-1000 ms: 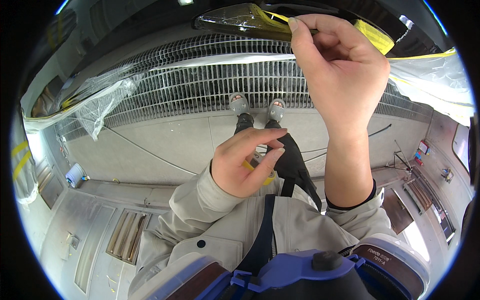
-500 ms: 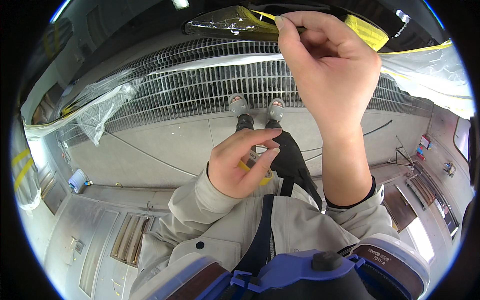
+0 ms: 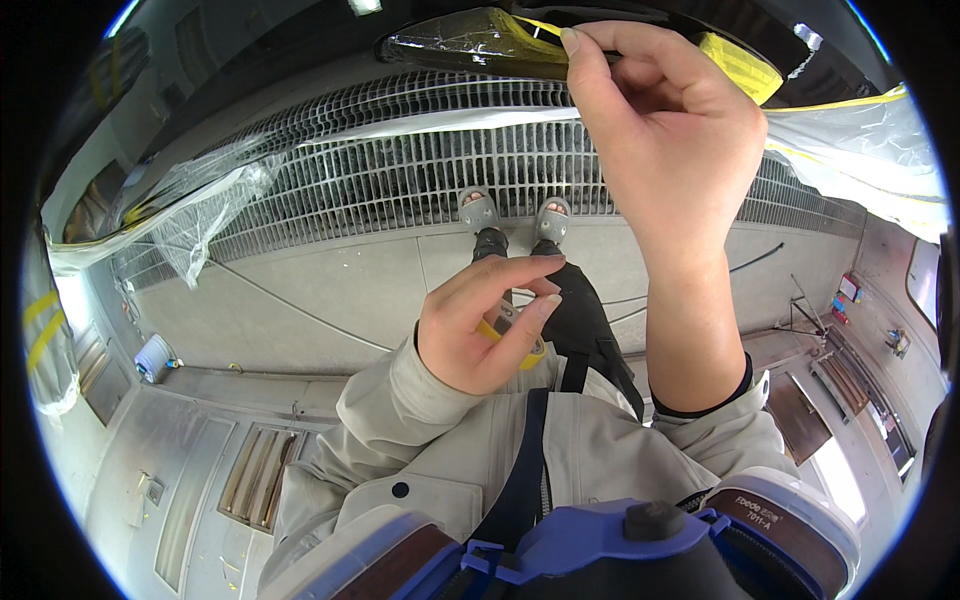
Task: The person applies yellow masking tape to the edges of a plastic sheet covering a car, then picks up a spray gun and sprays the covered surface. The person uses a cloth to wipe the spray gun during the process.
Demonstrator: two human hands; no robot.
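At the top of the head view my right hand (image 3: 685,150) pinches a strip of yellow masking tape (image 3: 541,25) between thumb and forefinger. The strip lies along the upper edge of a dark, pointed, glossy lamp-like piece (image 3: 460,45) set in a black vehicle body panel (image 3: 290,50). A patch of yellow tape (image 3: 745,70) covers a part just right of the hand. Lower down, before my chest, my left hand (image 3: 465,330) curls round a roll of yellow tape (image 3: 532,356), its thumb and fingertips nearly meeting. The roll is partly hidden by the hand.
Clear plastic sheeting (image 3: 855,155) edged with yellow tape hangs at the right, and more sheeting (image 3: 195,215) hangs at the left. Under the panel runs a metal floor grating (image 3: 400,180). A dark hose (image 3: 290,315) crosses the floor. Respirator parts (image 3: 600,550) fill the bottom.
My right hand has shifted slightly to the right with the tape strip still pinched. The lamp-like piece also appears a little farther right and higher. My left hand stays in place.
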